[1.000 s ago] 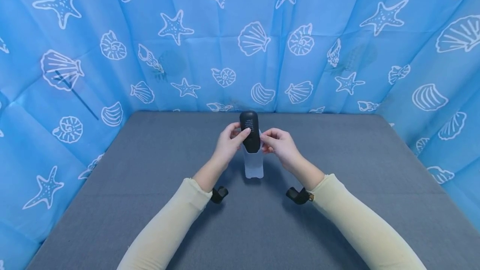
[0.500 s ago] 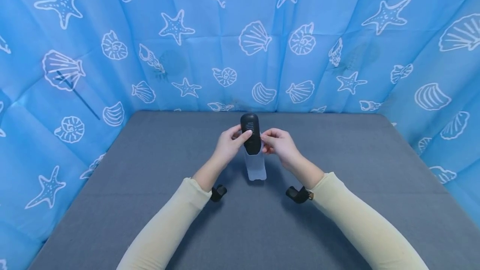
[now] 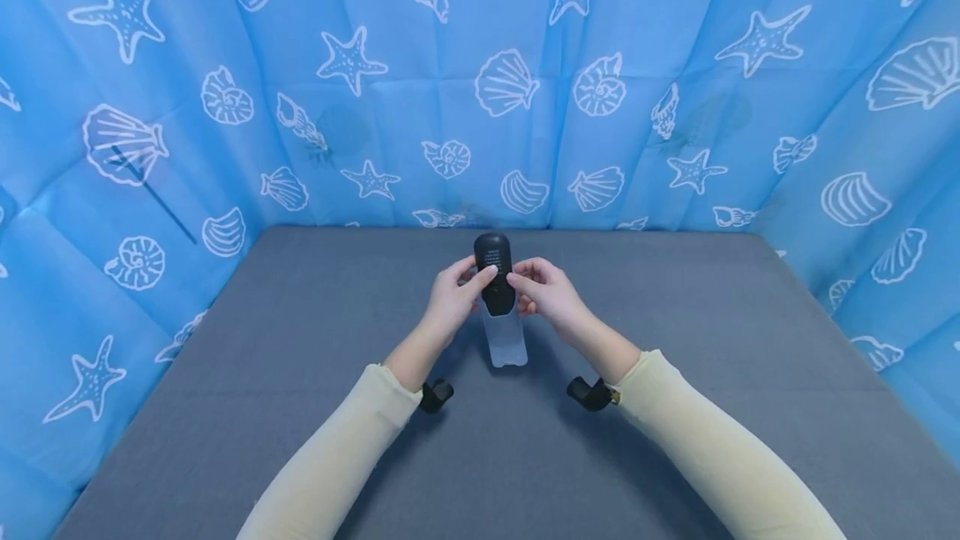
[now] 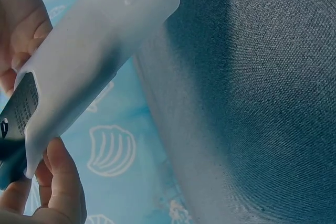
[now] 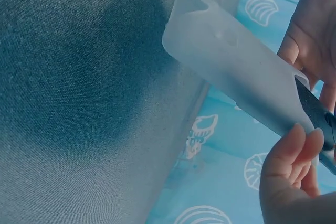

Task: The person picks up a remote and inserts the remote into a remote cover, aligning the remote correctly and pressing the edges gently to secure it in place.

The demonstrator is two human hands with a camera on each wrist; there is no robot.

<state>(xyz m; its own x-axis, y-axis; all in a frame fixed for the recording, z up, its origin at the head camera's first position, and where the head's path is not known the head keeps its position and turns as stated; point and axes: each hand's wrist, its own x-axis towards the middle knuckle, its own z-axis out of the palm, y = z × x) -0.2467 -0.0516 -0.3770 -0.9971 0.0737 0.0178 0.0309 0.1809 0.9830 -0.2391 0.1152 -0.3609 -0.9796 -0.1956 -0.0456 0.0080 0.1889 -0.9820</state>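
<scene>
Above the grey table, both hands hold a black remote control [image 3: 491,252] partly inside a translucent whitish silicone cover [image 3: 505,342]. Its far end sticks out of the cover, with small pale print facing up. The left hand [image 3: 450,297] grips the remote from the left, thumb across its printed face. From the right, the right hand [image 3: 553,298] pinches the cover's rim beside the remote, thumb at the remote's edge. In the left wrist view the cover [image 4: 86,40] hangs slanted, its notched mouth around the remote [image 4: 23,100]. The cover's narrow end has an opening [image 5: 191,2].
The grey cloth-covered table [image 3: 645,457] runs back to a blue curtain [image 3: 420,48] printed with white shells and starfish. Black wrist mounts [image 3: 437,396] stick out below the cream sleeves [image 3: 337,448].
The remote and cover have come slightly toward the person and a little left. The right thumb has moved from the cover's side onto the edge of the remote's face.
</scene>
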